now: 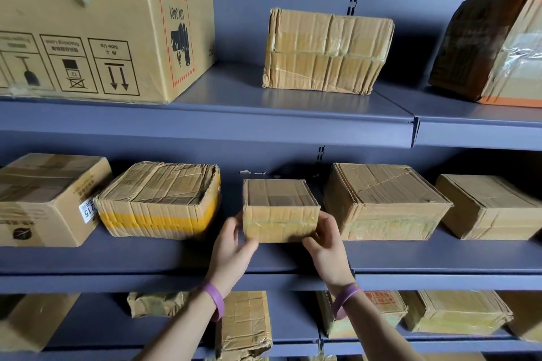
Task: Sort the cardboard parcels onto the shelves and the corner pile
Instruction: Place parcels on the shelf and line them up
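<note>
— First item?
— Small parcel: squarish, shallow, creased brown corrugated card with glossy clear tape over the top and front. It is at the middle shelf, near the front edge, between the yellow-banded parcel and the wide parcel, apart from both.
— Resting or lifted?
— Cannot tell.
— Hands?
— Left hand: fingers curled against the left wall, thumb at the lower front corner. Right hand: a matching narrow grip on the right side. A purple wristband on each wrist.
— Neighbours?
— Yellow-banded parcel: crumpled card, yellow tape round its lower wall. Wide parcel: flat, with wrinkled tape. Shelf above: large carton, smooth card, handling symbols printed upside down.
</note>
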